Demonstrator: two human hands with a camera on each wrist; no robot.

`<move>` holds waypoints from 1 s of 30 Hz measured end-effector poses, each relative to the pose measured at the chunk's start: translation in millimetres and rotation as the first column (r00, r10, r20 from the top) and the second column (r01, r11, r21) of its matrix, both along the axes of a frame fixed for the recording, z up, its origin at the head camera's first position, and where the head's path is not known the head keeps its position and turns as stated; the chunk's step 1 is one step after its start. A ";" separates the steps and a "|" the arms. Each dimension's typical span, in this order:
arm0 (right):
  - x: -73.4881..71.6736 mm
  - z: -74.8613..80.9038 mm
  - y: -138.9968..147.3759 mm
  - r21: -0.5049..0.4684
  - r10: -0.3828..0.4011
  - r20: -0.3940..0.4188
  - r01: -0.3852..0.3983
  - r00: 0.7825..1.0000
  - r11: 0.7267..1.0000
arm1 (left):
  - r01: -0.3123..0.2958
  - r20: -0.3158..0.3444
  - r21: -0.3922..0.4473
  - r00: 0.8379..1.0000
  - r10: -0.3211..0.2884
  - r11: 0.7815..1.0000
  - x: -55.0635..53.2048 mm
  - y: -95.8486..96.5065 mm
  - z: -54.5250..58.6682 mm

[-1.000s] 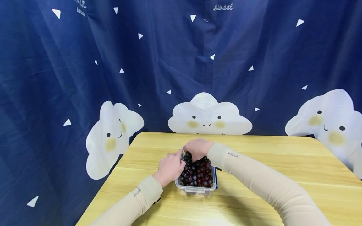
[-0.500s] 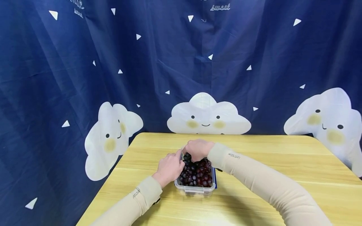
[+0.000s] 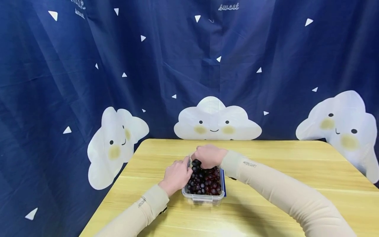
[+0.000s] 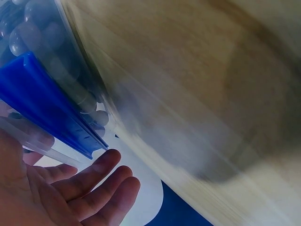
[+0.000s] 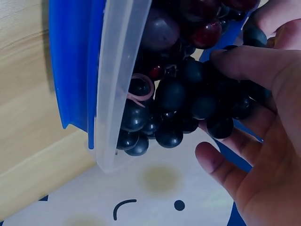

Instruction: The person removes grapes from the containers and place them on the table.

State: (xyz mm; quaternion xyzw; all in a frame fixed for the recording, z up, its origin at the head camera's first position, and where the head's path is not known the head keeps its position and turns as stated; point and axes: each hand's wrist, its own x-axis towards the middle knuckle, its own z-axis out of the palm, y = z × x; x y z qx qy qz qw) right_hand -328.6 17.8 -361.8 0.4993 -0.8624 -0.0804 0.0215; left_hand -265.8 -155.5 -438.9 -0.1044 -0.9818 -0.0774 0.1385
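Observation:
A clear plastic container (image 3: 204,198) packed with dark red and black grapes (image 3: 207,186) stands on the table. My left hand (image 3: 176,174) holds its left rim, with the thumb over the inner side. In the left wrist view, the other fingers (image 4: 101,181) spread outside, below a blue side latch (image 4: 47,103). At the far end, my right hand (image 3: 209,155) grips a bunch of black grapes. The right wrist view has the thumb and fingers around these black grapes (image 5: 171,96), which rise at the container's end. Redder grapes (image 5: 204,35) lie beside them, and a thin pink loop (image 5: 141,89) circles one black grape.
The pale wooden table (image 3: 281,164) extends around the container. Another blue latch (image 5: 73,70) hangs down on the container's right side. Behind the table hangs a dark blue curtain (image 3: 160,75) printed with white clouds and triangles.
The right hand has shifted slightly up and to the right, and more of the black grapes shows beneath it. The left hand stays at the rim. The head view has turned a little.

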 end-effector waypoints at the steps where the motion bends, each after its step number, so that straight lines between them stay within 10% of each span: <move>1: 0.7 1.0 0.8 0.000 -0.001 -0.007 0.001 1.000 1.000 | 0.000 -0.001 0.001 1.000 0.000 1.000 -0.1 0.0 0.1; 30: -3.6 26.7 27.6 -0.211 0.030 0.018 -0.026 0.999 0.977 | 0.012 -0.011 -0.007 1.000 -0.012 1.000 1.3 2.3 5.5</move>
